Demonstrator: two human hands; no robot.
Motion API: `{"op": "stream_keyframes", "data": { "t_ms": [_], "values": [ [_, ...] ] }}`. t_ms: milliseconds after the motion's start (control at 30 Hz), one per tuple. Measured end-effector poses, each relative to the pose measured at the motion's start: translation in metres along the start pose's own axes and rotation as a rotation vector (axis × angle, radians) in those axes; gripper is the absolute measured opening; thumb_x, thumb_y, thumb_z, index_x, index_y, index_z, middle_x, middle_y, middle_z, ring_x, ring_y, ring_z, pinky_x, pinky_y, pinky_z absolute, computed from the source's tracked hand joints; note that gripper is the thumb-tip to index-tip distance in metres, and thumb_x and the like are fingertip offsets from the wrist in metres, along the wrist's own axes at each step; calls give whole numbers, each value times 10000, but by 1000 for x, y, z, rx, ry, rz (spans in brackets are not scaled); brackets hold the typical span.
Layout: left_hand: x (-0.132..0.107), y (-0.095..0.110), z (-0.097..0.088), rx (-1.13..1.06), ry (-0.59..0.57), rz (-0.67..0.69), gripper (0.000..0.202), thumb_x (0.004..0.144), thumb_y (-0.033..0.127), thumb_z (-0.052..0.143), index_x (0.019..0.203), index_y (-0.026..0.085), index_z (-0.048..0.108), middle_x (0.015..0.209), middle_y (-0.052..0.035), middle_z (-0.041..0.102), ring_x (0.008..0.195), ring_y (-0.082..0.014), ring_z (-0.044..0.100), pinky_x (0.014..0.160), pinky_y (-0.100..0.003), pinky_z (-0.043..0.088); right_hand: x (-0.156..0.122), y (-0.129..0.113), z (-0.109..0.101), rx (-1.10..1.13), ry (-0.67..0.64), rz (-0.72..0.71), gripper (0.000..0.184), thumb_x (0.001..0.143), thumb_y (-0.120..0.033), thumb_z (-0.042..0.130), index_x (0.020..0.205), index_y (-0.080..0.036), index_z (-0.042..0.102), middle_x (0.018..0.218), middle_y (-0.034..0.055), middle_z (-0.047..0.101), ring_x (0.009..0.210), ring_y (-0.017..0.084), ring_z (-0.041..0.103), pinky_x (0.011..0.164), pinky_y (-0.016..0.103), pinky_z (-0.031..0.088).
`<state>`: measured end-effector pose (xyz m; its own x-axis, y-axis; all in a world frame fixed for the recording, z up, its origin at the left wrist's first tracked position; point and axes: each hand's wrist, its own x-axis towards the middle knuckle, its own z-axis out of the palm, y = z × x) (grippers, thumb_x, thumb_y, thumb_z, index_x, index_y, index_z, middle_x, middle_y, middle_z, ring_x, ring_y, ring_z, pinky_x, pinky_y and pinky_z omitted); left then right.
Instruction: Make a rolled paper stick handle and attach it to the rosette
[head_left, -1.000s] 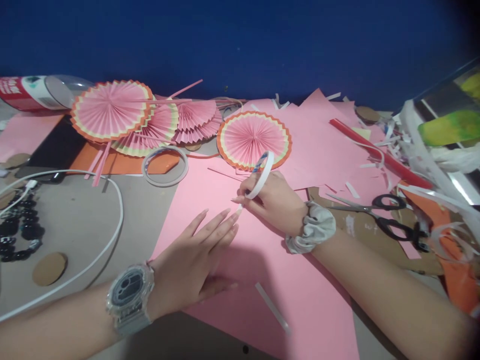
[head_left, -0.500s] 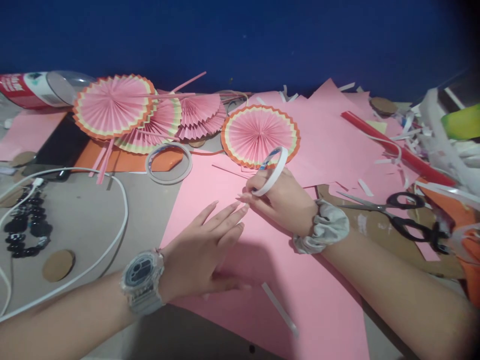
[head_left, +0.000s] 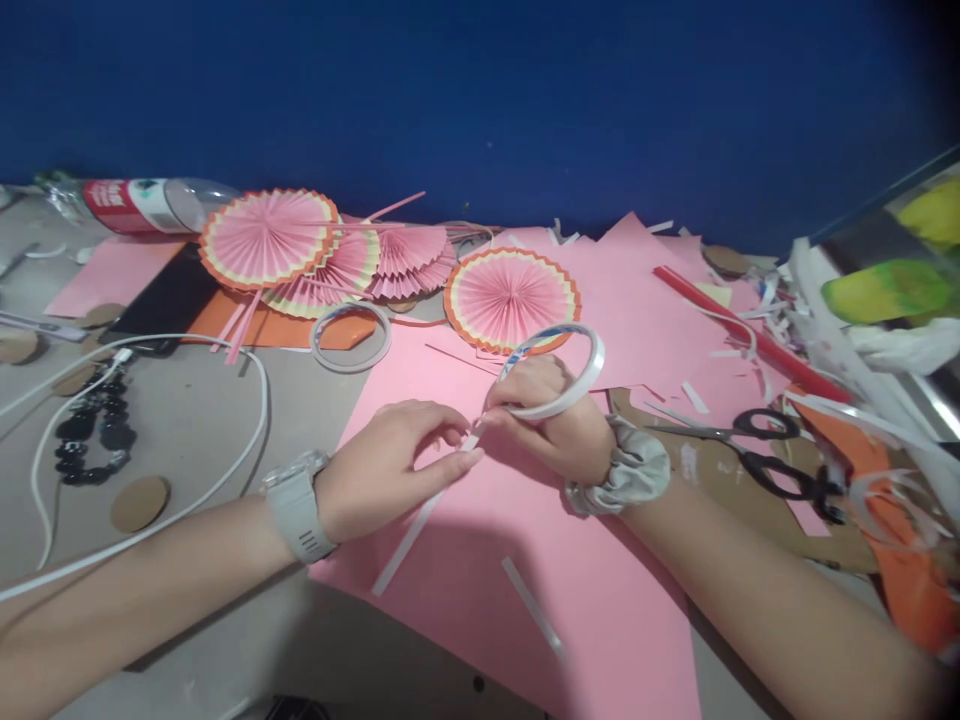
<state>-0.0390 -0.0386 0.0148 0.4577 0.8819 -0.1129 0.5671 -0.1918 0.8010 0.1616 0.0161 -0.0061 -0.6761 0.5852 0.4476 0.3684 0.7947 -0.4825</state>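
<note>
My right hand (head_left: 536, 415) is closed on a roll of white double-sided tape (head_left: 592, 372), its ring standing up over the knuckles. A narrow tape strip (head_left: 411, 540) runs slantwise down across a large pink paper sheet (head_left: 600, 590). Over the sheet's upper part, my left hand (head_left: 394, 460) pinches this strip between thumb and fingers. The fingertips of both hands nearly meet there, so the exact point where strip and roll join is hidden. A second short tape strip (head_left: 532, 605) lies lower on the sheet.
Pleated paper rosettes (head_left: 512, 298) lie behind the hands, near another tape roll (head_left: 350, 337). Black scissors (head_left: 772, 450) rest on cardboard at right, beside a red rod (head_left: 750, 330). At left are a white cable (head_left: 259, 440), a beaded bracelet (head_left: 94, 430) and a bottle (head_left: 150, 205).
My left hand has gone from flat, spread fingers to a pinch on the tape. The strip now shows trailing down-left. The roll has tilted over my right hand, and the view has shifted.
</note>
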Motion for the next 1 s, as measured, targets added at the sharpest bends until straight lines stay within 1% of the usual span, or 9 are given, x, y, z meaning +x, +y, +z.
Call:
{"op": "stream_keyframes", "data": {
  "t_ms": [67,167,267,333,433,567,733,833,1000],
  "values": [
    [4,7,2,-103,-39,-28,276,894,383,468,1025,167,579,941,-47,646,849,-173,590,789,-304,450,-1,-2,-1,39,2,-10,151,870,-259,510,773,-160,571,671,28,555,652,155,475,668,320,365],
    [10,12,8,-233,-70,-22,258,922,358,419,940,152,575,808,-28,647,737,-143,593,717,-270,463,-2,-6,-3,147,30,24,149,881,-267,501,791,-164,561,701,25,561,679,144,490,681,302,384],
    [14,11,14,-380,-89,2,288,944,349,366,921,139,561,693,-11,614,610,-114,565,634,-247,472,-1,-10,-5,295,118,117,142,893,-260,486,800,-168,540,719,18,561,679,129,506,659,275,405],
    [15,9,18,-454,-92,12,304,952,349,344,908,136,556,647,-5,600,562,-103,549,598,-235,468,0,-12,-5,381,163,196,158,902,-263,475,783,-172,525,700,5,544,654,117,501,625,255,409],
    [14,6,23,-517,-61,0,305,951,355,355,890,135,556,606,2,588,548,-101,553,582,-227,464,1,-13,-4,459,170,274,193,905,-298,476,761,-175,513,697,-4,525,651,111,502,618,246,413],
    [12,6,25,-600,-27,-15,281,944,354,386,949,138,566,618,8,585,562,-102,577,589,-230,475,2,-15,-3,542,141,341,203,909,-316,470,767,-177,513,678,-13,512,641,105,498,617,239,413],
    [10,4,23,-650,-19,-32,262,937,342,411,897,146,581,624,1,613,584,-102,586,610,-228,482,6,-20,-1,596,116,411,188,892,-306,501,764,-170,523,678,-12,519,620,103,508,591,241,419],
    [10,3,23,-714,-28,-67,268,936,344,413,886,145,586,628,-4,622,591,-101,586,594,-218,475,7,-21,2,553,142,422,184,886,-285,511,745,-168,529,679,-9,520,620,104,504,586,241,415],
    [12,1,24,-784,-55,-63,244,940,307,405,886,135,569,749,-40,654,623,-102,591,618,-224,476,6,-16,7,516,170,387,157,888,-255,507,755,-176,531,682,-14,512,627,102,493,588,237,411]
  ]
}}
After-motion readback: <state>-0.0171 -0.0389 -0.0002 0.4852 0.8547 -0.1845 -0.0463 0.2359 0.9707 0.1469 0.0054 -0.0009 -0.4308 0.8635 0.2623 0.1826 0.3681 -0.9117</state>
